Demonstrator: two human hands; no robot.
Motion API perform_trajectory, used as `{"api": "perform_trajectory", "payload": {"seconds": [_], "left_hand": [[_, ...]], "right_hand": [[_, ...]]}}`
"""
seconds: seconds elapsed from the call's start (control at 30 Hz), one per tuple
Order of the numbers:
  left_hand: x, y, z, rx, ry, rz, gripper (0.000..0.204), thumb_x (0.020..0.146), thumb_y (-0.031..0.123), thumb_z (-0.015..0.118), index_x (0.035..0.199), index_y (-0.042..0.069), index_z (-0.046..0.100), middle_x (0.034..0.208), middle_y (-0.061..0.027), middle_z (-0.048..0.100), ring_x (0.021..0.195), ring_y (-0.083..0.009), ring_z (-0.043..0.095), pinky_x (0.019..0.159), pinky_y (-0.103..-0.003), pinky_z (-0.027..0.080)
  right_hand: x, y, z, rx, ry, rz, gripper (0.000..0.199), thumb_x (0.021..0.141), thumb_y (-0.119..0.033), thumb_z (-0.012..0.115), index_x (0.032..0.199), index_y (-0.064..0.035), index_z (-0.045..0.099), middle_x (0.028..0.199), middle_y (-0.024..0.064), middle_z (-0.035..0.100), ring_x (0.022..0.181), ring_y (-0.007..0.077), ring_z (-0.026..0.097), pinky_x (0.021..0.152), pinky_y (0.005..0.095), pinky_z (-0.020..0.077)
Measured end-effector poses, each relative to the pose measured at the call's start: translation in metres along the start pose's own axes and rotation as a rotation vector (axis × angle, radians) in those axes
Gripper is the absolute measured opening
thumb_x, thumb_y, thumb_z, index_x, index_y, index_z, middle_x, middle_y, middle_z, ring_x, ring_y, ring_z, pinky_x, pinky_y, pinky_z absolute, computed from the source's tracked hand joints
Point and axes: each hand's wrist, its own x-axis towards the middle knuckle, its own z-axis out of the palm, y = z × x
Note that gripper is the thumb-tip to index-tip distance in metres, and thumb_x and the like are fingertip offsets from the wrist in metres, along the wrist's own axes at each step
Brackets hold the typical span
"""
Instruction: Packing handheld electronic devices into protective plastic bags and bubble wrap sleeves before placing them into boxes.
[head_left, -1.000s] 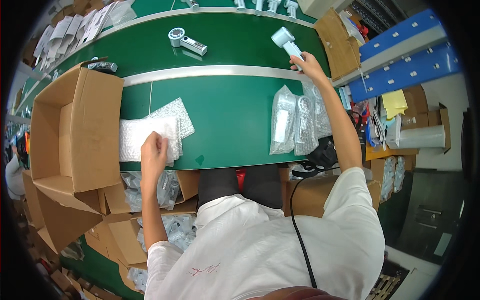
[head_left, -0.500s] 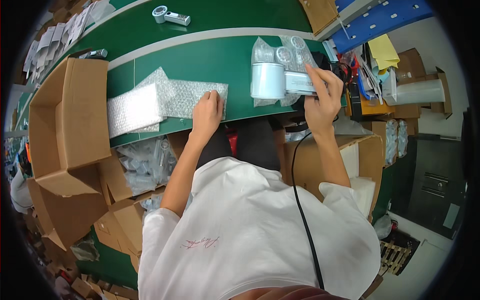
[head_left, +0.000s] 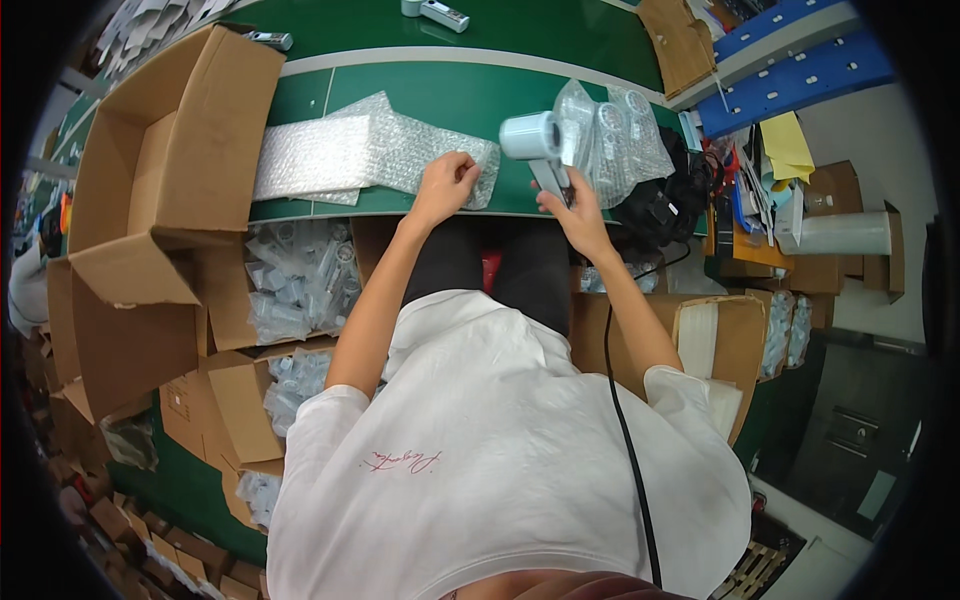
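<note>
Device (head_left: 530, 137): pale blue-grey, drum-shaped head on a straight handle, held over the near part of the green tabletop (head_left: 455, 105); I find its lower handle hidden by fingers.
Right hand (head_left: 580, 212): fingers closed on the device by its handle; I cannot make out every fingertip.
Left hand (head_left: 445, 187): fingers curled narrow at the right end of the bubble sleeve (head_left: 415, 142); whether they pinch the film or merely rest on it, I cannot tell.
Sleeve stack (head_left: 310, 160): white, lying left of the bubble sleeve and overlapping it; individual edges and count unclear to me.
Wrapped units (head_left: 605, 145): bundled in clear bubble film just right of the device's head; the film blurs their outlines, and the device stands in front of part of the leftmost.
Second device (head_left: 440, 15): beyond the pale rail (head_left: 450, 58), its head cut off by the upper edge.
Third device (head_left: 270, 40): partly hidden behind the open carton (head_left: 215, 130).
Lower box (head_left: 300, 290): below tabletop level, filled with clear-bagged pieces; I cannot count them.
Black cable (head_left: 630, 440): crosses the white shirt (head_left: 520, 400); its lower end is lost to view.
</note>
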Motion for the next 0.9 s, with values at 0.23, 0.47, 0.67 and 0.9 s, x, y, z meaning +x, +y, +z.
{"api": "perform_trajectory", "payload": {"seconds": [0.23,0.47,0.67,0.9], "left_hand": [[0.010,-0.015,-0.005,-0.247,-0.006,-0.200,0.016,0.089,0.015,0.061,0.082,0.001,0.065,0.070,-0.0068,0.060,0.060,-0.0178,0.049,0.059,-0.033,0.043],[0.021,-0.002,-0.011,-0.446,-0.005,-0.347,0.016,0.088,0.014,0.060,0.082,0.001,0.066,0.071,-0.0080,0.061,0.060,-0.0191,0.051,0.059,-0.033,0.044],[0.022,0.068,0.012,0.168,0.116,0.214,0.013,0.088,0.011,0.062,0.080,0.000,0.061,0.073,-0.0096,0.057,0.062,-0.0256,0.053,0.059,-0.036,0.045],[0.015,0.125,0.027,0.298,-0.028,0.355,0.007,0.087,0.006,0.061,0.084,0.001,0.058,0.084,-0.0127,0.054,0.068,-0.0368,0.056,0.064,-0.045,0.048]], "right_hand": [[0.006,0.009,0.019,-0.291,-0.146,0.065,0.040,0.091,-0.016,0.069,0.126,-0.0006,0.059,0.104,0.0138,0.068,0.087,0.0247,0.063,0.081,0.0345,0.0479],[0.012,-0.004,0.008,-0.560,-0.244,-0.026,0.044,0.091,-0.021,0.070,0.128,-0.0007,0.058,0.102,0.0158,0.069,0.082,0.0280,0.063,0.075,0.0368,0.0500],[0.017,-0.074,0.004,-1.021,-0.301,-0.044,0.050,0.092,-0.025,0.068,0.135,-0.0021,0.054,0.095,0.0154,0.070,0.070,0.0287,0.062,0.065,0.0360,0.0511],[0.012,-0.079,-0.052,-0.343,-0.361,0.446,0.063,0.096,-0.021,0.065,0.152,-0.0075,0.038,0.089,0.0137,0.070,0.057,0.0176,0.058,0.047,0.0278,0.0432]]}}
